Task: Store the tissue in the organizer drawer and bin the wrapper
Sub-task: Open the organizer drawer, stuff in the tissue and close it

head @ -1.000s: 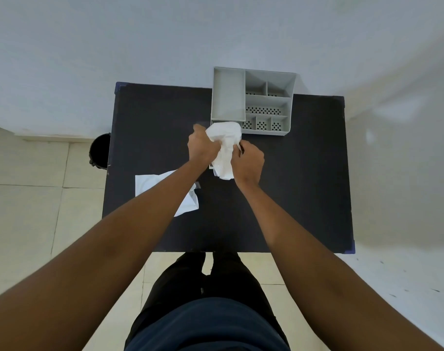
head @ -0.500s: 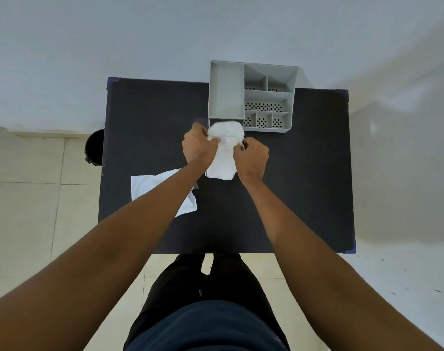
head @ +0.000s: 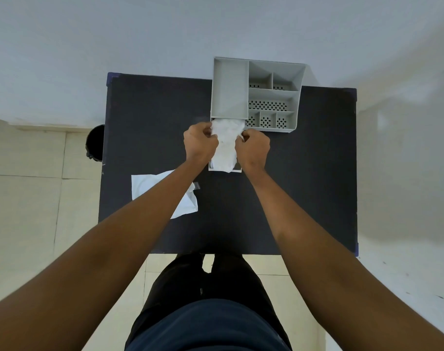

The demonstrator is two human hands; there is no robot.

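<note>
A crumpled white tissue (head: pixel 226 145) hangs between both hands, just in front of the grey organizer (head: pixel 256 93). My left hand (head: pixel 199 143) grips its left side and my right hand (head: pixel 253 148) grips its right side. Under the tissue, the pulled-out drawer (head: pixel 237 169) shows only its front rim and corners. A flat white wrapper (head: pixel 150 187) lies on the black table (head: pixel 304 186) to the left, partly covered by my left forearm.
A black bin (head: pixel 95 143) stands on the floor beyond the table's left edge. The organizer sits at the table's far edge against the white wall, with several small perforated compartments on its right side. Tiled floor lies left of the table.
Both hands have shifted the tissue slightly forward, closer to the organizer's front, and it now hangs lower over the open drawer. The wrapper has not moved.
</note>
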